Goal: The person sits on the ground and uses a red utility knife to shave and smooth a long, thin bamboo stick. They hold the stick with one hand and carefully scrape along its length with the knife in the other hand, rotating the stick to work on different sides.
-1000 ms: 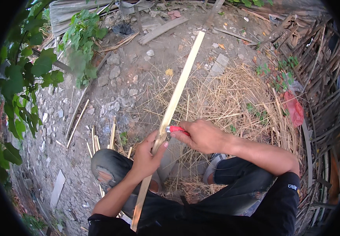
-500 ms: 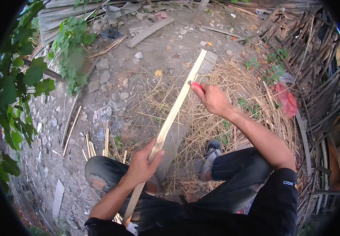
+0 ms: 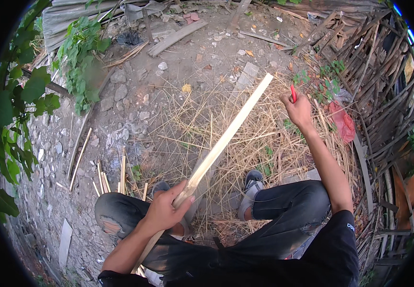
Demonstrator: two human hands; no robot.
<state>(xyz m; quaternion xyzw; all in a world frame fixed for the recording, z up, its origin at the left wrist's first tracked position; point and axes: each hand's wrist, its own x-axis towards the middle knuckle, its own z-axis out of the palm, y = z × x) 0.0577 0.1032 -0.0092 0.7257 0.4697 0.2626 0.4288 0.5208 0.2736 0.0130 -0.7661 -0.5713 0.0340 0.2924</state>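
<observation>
A long pale strip of split wood or bamboo (image 3: 231,130) slants from my lap up to the far right. My left hand (image 3: 168,206) is wrapped round its lower part, just below a knot, between my knees. The strip's lower end runs down beside my left forearm. Out to the right, apart from the strip's far tip, my right hand (image 3: 298,108) is closed round a red-handled knife (image 3: 293,93). The red handle pokes up above the fist; the blade does not show clearly now.
Thin shavings (image 3: 259,138) litter the ground before my feet. Several pale sticks (image 3: 122,172) stand beside my left knee. Stacked branches (image 3: 384,86) line the right side, near a red plastic bag (image 3: 342,122). Leafy vines (image 3: 80,62) hang at the left; a plank (image 3: 178,38) lies far off.
My right hand with the knife has moved off the strip to the right. The strip's far end has swung right and slightly down, while my left hand keeps its hold.
</observation>
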